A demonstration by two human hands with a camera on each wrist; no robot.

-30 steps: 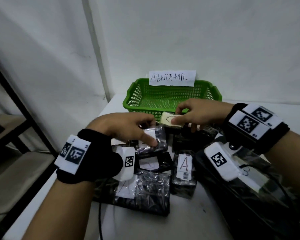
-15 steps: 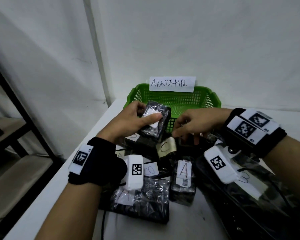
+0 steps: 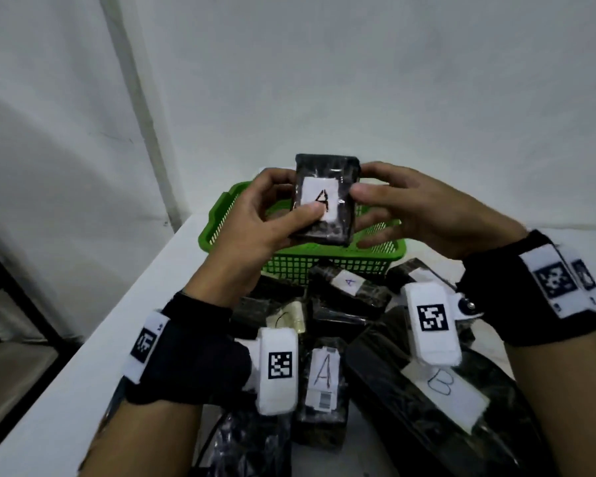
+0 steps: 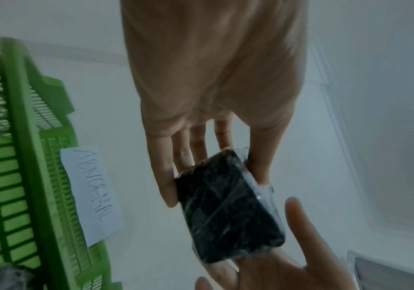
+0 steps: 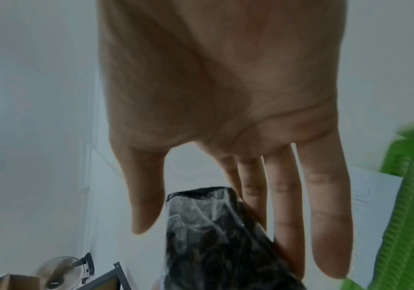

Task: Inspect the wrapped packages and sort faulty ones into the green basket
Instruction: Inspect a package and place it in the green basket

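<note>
Left hand (image 3: pixel 255 215) grips the black plastic-wrapped package (image 3: pixel 326 197), right hand (image 3: pixel 424 208) loosely steadying at 3 o'clock: best turn it slowly, checking every face.

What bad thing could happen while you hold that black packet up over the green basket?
The wrapped packet is held above the green basket, pinched by the left hand. The right hand only touches it with straight fingers. If it slips, it might land among the faulty ones unchecked. Its shiny wrap may also hide faults.

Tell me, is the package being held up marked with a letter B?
No, the held package carries a white label with a handwritten A, gripped by the left hand.
</note>
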